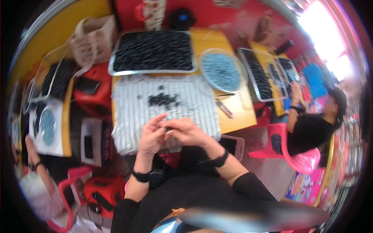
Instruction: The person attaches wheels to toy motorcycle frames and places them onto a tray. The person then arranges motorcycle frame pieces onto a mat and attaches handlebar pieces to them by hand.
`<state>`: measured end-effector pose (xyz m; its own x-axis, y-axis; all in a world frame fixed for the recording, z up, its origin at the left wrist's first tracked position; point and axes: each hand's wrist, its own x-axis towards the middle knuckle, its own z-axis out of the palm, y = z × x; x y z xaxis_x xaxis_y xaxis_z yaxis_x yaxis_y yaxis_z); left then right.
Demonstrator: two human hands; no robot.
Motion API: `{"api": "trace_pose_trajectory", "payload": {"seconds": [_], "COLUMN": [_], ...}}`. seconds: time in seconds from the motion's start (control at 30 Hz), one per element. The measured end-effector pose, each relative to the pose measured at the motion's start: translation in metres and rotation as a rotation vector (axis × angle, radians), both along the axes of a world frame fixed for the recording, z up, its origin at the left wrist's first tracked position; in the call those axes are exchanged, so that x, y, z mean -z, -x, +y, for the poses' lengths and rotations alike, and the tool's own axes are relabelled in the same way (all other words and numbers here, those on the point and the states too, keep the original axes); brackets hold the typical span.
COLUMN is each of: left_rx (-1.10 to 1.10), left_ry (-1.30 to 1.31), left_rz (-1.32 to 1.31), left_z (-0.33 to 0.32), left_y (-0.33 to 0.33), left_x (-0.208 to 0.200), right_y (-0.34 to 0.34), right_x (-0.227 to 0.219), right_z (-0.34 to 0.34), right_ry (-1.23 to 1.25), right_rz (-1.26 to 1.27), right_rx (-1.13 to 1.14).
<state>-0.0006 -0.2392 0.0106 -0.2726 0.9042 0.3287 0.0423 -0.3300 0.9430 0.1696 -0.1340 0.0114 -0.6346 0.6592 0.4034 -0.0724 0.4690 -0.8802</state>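
My left hand (151, 135) and my right hand (187, 132) meet over the near part of a striped cloth (130, 112). Between their fingertips sits a small dark piece (168, 129), too little and blurred to name. Both hands are closed in a pinch around it. Just beyond them lies a loose heap of small black pieces (162, 99), with a few strays around it. Behind the cloth stands a rectangular tray (153, 72) full of black pieces. To its right, a round tray (206, 79) holds many small blue-grey pieces.
A thin black stick (225, 94) and a cutter-like tool (224, 108) lie at the table's right. A co-worker (311, 130) sits at a right-hand table with similar trays; another person (39, 182) works at the left. Red stools (93, 87) and a cloth bag (93, 40) stand left.
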Motion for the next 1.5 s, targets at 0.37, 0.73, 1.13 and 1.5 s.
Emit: {"api": "trace_pose_trajectory", "payload": {"seconds": [0.37,0.73,1.13,1.5], "left_rx": [0.009,-0.112,-0.055,0.068], "left_ry": [-0.12,-0.163,-0.133,0.442], "left_rz": [0.07,0.568,0.681,1.038], "left_z": [0.006,0.007,0.027,0.021], "left_y": [-0.004,0.002,-0.014,-0.025], "left_x": [0.008,-0.004,0.001,0.04], "right_y": [0.005,-0.005,-0.032,-0.117], "right_x": [0.009,0.005,0.002,0.038], "right_z": [-0.007,-0.002,0.016,0.033], "right_ry": [-0.199,0.287,0.506,0.635], "right_rz": [0.079,-0.037,-0.054,0.083], "right_rx": [0.119,-0.132,-0.048,0.354]}}
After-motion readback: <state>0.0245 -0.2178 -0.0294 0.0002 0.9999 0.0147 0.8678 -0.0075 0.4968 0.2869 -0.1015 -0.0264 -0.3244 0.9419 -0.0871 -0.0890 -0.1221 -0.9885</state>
